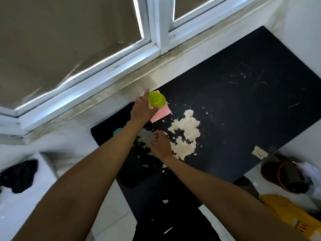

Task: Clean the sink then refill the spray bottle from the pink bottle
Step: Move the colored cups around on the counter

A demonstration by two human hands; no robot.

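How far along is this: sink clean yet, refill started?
Done: nothing clearly finished; white foam covers part of the black surface.
In hand: the left hand holds a green-capped bottle upright over a pink cloth; the right hand grips a mesh scrubber beside the foam.
Left: scrubbing, clearing the foam, and the whole refill. No pink bottle is identifiable in view.

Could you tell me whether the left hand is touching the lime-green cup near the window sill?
Touching. The head view shows the left hand wrapped against the side of the lime-green cup, with no gap between them.
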